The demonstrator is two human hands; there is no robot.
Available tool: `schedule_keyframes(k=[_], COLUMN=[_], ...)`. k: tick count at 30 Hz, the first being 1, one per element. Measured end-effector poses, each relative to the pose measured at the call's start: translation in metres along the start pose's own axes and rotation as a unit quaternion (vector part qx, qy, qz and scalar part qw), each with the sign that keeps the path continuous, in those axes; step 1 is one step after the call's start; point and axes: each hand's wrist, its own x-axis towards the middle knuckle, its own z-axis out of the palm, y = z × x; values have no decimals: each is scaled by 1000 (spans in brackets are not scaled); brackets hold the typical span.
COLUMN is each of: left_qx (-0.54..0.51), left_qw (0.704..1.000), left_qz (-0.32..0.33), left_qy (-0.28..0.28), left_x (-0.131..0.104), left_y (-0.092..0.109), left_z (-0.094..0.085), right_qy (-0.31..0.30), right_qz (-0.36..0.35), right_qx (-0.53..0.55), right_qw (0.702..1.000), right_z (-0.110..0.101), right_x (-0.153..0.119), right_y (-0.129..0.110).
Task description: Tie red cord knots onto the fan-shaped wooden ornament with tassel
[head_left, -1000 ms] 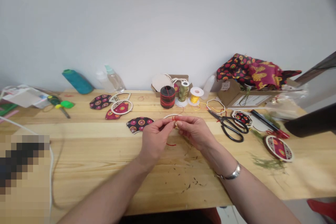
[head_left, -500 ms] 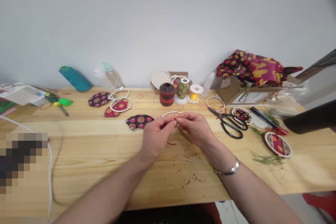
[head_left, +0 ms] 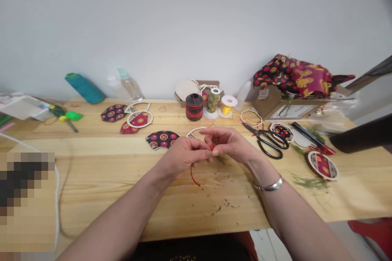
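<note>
My left hand (head_left: 188,153) and my right hand (head_left: 231,144) meet fingertip to fingertip above the middle of the table. Both are closed in a pinch on a thin red cord (head_left: 194,177). One end of the cord hangs below my left hand, and a bit of red shows between the fingertips. Just behind my hands lies a pale cut-out frame (head_left: 196,132), partly hidden by them. To the left of it is a fan-shaped piece covered in dark patterned fabric (head_left: 162,139). Black-handled scissors (head_left: 269,143) lie to the right of my right hand.
Spools of red-black cord (head_left: 194,107), green thread (head_left: 213,102) and yellow cord (head_left: 227,107) stand at the back. A cardboard box (head_left: 269,104) with patterned fabric (head_left: 301,75) is back right. A black post (head_left: 364,133) stands at right; a white cable (head_left: 58,195) runs at left.
Both hands have come slightly lower and nearer to me, still pinched together. More of the red cord now hangs below my left hand. The view has shifted a little.
</note>
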Motion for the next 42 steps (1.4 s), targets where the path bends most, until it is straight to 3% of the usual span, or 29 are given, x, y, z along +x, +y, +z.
schedule_keyframes(k=[4, 7, 14, 20, 30, 42], left_qx=[8, -20, -154, -176, 4, 63], left_qw=[1000, 999, 984, 974, 979, 965], left_qz=[-10, -22, -1, 40, 80, 110], left_qy=[-28, -23, 94, 134, 189, 229], left_x=[-1, -1, 4, 4, 3, 2], left_y=[1, 2, 3, 2, -4, 0], left_z=[-1, 1, 8, 11, 11, 12], right_qy=[-27, -8, 184, 238, 256, 277], right_qz=[-9, -29, -56, -25, -8, -11], right_qx=[-62, -77, -58, -48, -8, 5], right_qw=[998, 997, 980, 970, 967, 961], right_z=[-6, -6, 14, 23, 27, 30], right_x=[-2, -1, 6, 8, 8, 9], right_y=[-1, -3, 2, 7, 4, 3])
